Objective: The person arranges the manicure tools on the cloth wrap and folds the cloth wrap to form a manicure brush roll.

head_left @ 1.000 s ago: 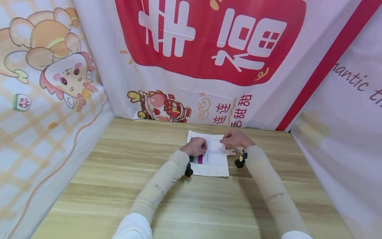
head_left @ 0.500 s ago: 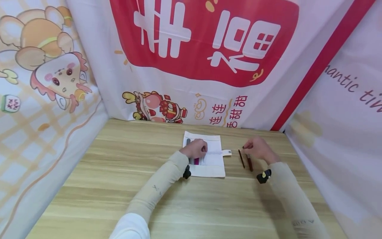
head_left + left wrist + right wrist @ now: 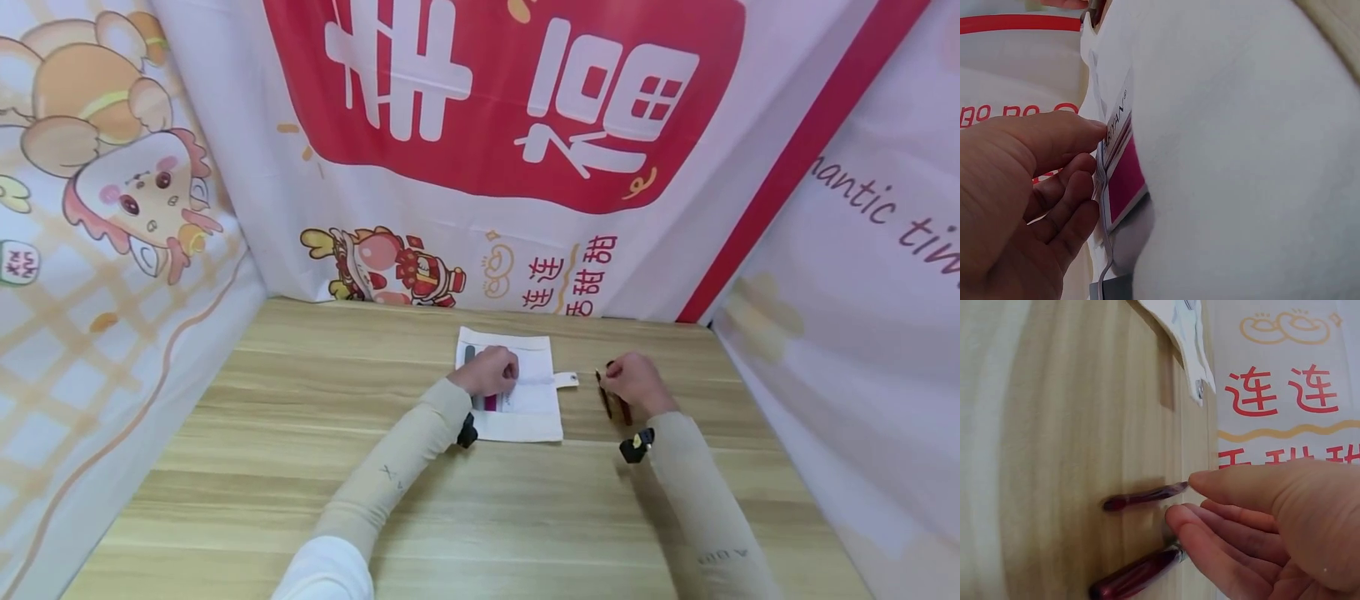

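A white fabric pouch (image 3: 525, 429) lies unfolded, with a clear plastic pocket (image 3: 1102, 169) and a snap strap (image 3: 567, 380). Under the plastic shows a card with a magenta block (image 3: 1125, 178) and dark lettering. My left hand (image 3: 492, 371) is over the pouch, pinching the pocket's plastic edge between thumb and curled fingers. To the right of the strap lie two dark red tools, one slim (image 3: 1141, 497) and one thicker (image 3: 1135, 575) with a metallic collar. My right hand (image 3: 633, 379) reaches over their far ends, thumb tip at the slim one's thin end, forefinger apart from the thumb.
The wood-grain table (image 3: 450, 517) ends at a white hanging cloth (image 3: 480, 183) with red print at the back. Printed cloth walls (image 3: 120, 275) stand at left and right. A small black device (image 3: 636, 447) is strapped to the right wrist.
My right hand went from the pouch's right edge to the tools on the right, uncovering them, then shifted slightly left toward the slim one. The left hand keeps its place on the pouch.
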`<state>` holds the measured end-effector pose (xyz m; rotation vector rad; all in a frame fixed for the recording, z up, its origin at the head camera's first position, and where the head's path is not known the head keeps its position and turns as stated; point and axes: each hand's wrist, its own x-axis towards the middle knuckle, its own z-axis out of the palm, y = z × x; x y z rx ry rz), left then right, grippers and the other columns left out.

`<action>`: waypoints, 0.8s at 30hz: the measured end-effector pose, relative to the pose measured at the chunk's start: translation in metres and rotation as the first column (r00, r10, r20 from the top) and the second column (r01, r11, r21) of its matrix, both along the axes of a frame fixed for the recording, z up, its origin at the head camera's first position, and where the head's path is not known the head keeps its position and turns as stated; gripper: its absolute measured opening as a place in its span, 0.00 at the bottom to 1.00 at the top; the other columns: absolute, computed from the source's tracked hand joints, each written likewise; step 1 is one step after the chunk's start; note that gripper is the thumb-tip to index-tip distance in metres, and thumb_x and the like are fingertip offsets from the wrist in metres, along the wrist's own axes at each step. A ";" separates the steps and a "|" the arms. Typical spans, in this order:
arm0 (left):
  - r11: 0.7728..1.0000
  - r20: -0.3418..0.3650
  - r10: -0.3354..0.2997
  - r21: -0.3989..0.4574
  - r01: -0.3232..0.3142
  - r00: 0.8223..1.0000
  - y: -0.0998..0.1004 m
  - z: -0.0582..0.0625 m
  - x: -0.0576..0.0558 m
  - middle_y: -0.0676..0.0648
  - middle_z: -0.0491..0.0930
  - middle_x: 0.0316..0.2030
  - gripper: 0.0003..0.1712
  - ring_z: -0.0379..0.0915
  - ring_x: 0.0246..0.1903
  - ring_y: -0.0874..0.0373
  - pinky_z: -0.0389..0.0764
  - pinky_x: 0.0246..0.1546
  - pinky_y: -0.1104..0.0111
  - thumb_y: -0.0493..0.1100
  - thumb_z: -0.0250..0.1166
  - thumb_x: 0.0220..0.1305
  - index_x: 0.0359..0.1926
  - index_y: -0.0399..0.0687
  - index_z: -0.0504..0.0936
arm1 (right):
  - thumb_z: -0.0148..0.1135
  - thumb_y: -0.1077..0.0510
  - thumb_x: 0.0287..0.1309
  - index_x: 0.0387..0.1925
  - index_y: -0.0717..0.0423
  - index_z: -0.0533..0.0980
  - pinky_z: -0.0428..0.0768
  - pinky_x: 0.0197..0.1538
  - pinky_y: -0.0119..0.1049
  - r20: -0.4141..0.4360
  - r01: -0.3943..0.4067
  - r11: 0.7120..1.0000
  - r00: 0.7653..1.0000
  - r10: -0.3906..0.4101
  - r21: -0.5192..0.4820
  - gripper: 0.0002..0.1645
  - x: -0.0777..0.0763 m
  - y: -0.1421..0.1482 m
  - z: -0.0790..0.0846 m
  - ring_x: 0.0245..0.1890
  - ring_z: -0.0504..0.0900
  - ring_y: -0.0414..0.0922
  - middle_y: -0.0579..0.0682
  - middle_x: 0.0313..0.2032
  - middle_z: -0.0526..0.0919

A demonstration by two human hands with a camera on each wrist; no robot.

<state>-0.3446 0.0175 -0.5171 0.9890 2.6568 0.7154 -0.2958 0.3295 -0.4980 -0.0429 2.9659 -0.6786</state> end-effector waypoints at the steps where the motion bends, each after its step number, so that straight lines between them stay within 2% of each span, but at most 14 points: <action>1: 1.000 0.000 0.001 0.003 -0.001 1.000 0.000 -0.001 0.000 0.49 0.83 0.37 0.03 0.75 0.39 0.58 0.79 0.49 0.63 0.36 0.68 0.68 0.40 0.45 0.88 | 0.71 0.59 0.63 0.37 0.64 0.87 0.81 0.34 0.38 0.014 0.010 1.000 1.000 -0.010 0.001 0.09 -0.002 -0.001 0.001 0.30 0.83 0.46 0.55 0.33 0.90; 7: 1.000 -0.008 0.000 0.003 0.000 1.000 0.000 0.000 0.000 0.49 0.84 0.37 0.03 0.75 0.39 0.58 0.79 0.49 0.62 0.36 0.68 0.68 0.40 0.45 0.88 | 0.73 0.57 0.61 0.24 0.60 0.86 0.73 0.28 0.32 0.096 0.001 0.999 0.995 -0.004 0.033 0.12 -0.012 -0.001 0.006 0.20 0.79 0.39 0.48 0.20 0.87; 12: 1.000 -0.003 0.001 0.003 -0.001 1.000 -0.001 0.003 0.002 0.49 0.84 0.37 0.03 0.75 0.39 0.57 0.78 0.47 0.66 0.36 0.68 0.68 0.40 0.45 0.88 | 0.73 0.60 0.57 0.15 0.59 0.80 0.74 0.29 0.31 0.139 -0.003 0.999 0.990 -0.003 0.046 0.17 -0.015 -0.004 0.013 0.19 0.83 0.41 0.51 0.19 0.87; 18: 1.000 0.014 0.001 0.000 -0.001 1.000 0.000 0.006 0.006 0.49 0.84 0.37 0.04 0.75 0.39 0.58 0.78 0.47 0.66 0.35 0.68 0.69 0.41 0.44 0.88 | 0.74 0.64 0.54 0.21 0.63 0.81 0.81 0.28 0.32 0.262 0.100 0.995 0.960 -0.098 0.003 0.11 -0.021 -0.013 0.017 0.24 0.88 0.45 0.55 0.23 0.89; 21: 1.000 0.014 0.006 -0.010 -0.006 1.000 0.000 0.007 0.007 0.48 0.84 0.37 0.03 0.75 0.40 0.57 0.78 0.49 0.65 0.35 0.68 0.69 0.41 0.44 0.88 | 0.75 0.65 0.53 0.22 0.63 0.82 0.82 0.28 0.31 0.296 0.112 0.994 0.949 -0.112 0.015 0.10 -0.026 -0.016 0.016 0.22 0.87 0.43 0.54 0.22 0.88; 24: 1.000 0.012 0.019 -0.022 -0.018 1.000 0.000 0.009 0.008 0.48 0.84 0.37 0.03 0.75 0.40 0.56 0.78 0.50 0.64 0.35 0.68 0.69 0.41 0.43 0.88 | 0.75 0.63 0.54 0.23 0.61 0.83 0.82 0.29 0.31 0.315 0.091 0.995 0.944 -0.098 0.038 0.09 -0.033 -0.016 0.015 0.21 0.86 0.41 0.51 0.21 0.88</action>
